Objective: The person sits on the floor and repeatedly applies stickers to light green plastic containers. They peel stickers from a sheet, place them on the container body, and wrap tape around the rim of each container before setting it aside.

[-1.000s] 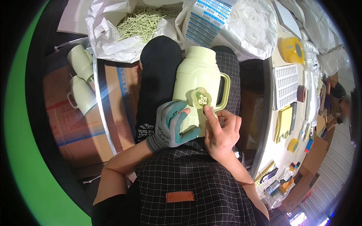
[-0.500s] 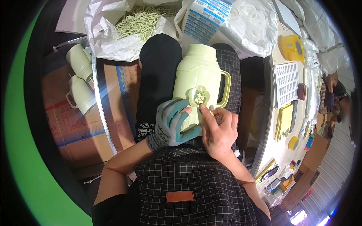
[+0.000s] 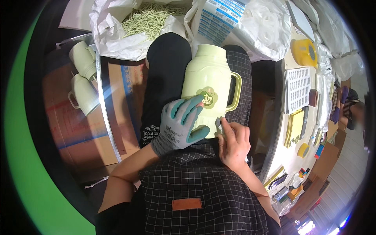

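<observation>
A pale green vacuum flask (image 3: pixel 207 74) with a side handle (image 3: pixel 236 92) lies across my lap, its neck pointing away from me. A flower-shaped sticker (image 3: pixel 211 99) with a gold pattern is on its body. My left hand (image 3: pixel 179 120), in a grey and green glove, lies over the flask's lower left, fingers stretched out and one fingertip at the sticker's edge. The bare right hand (image 3: pixel 234 145) is at the flask's lower right, pinching a small grey flat piece (image 3: pixel 218 123) between thumb and fingers; its exact kind is unclear.
Two similar flasks (image 3: pixel 85 94) lie on cardboard at the left. Ahead are a white bag of thin green sticks (image 3: pixel 147 21), a sticker sheet (image 3: pixel 219 19) and a bag of clear rings (image 3: pixel 262 27). A table (image 3: pixel 276 152) with tape and papers stands right; another person (image 3: pixel 344 103) is beyond.
My right hand has drawn back from the sticker toward the flask's lower right, and the grey piece now shows. My left fingertips have shifted up onto the sticker's edge.
</observation>
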Tool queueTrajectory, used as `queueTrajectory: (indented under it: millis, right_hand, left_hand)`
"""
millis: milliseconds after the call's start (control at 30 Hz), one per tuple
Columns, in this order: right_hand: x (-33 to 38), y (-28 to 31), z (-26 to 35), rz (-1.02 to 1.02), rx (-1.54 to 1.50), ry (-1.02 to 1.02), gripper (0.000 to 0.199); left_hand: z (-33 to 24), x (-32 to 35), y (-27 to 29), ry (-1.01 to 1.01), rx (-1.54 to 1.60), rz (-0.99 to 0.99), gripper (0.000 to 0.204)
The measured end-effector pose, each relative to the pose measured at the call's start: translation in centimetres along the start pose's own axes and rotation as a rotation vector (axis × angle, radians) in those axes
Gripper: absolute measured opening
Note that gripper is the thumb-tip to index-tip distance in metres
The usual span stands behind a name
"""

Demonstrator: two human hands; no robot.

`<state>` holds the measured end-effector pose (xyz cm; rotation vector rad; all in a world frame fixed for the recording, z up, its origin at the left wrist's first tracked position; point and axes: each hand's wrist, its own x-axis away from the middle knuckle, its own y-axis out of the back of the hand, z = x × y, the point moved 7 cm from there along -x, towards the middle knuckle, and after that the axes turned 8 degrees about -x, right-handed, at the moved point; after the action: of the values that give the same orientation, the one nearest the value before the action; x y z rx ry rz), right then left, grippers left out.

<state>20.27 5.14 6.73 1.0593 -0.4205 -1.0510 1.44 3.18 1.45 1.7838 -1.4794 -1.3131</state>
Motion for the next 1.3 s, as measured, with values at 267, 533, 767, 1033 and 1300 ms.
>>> queueTrajectory:
  millis: [267,533,767,1033,1300]
  right_hand:
    - [-7.5,-2.0,0.0,-0.073,-0.177,0.149,0.052]
    - [0.4,-3.8,-1.5,-0.001,-0.203,0.163,0.076]
    - [-1.8,11.0,-7.2,-0.527,-0.191,0.156,0.047]
    - [6.6,31.0,-34.0,-1.027,0.56,-0.365,0.042]
    - [7.9,25.5,-43.5,-0.781,0.439,-0.995,0.061]
  left_hand:
    - [-0.2,0.3,1.5,-0.083,0.041,-0.058,0.067]
    - [1.2,0.0,2.2,0.042,0.352,0.012,0.074]
    - [8.3,-2.4,5.7,0.111,0.284,-0.256,0.053]
    - [42.0,15.6,1.1,0.96,-0.123,-0.247,0.045]
    - [43.3,16.1,2.8,1.021,-0.146,-0.268,0.041]
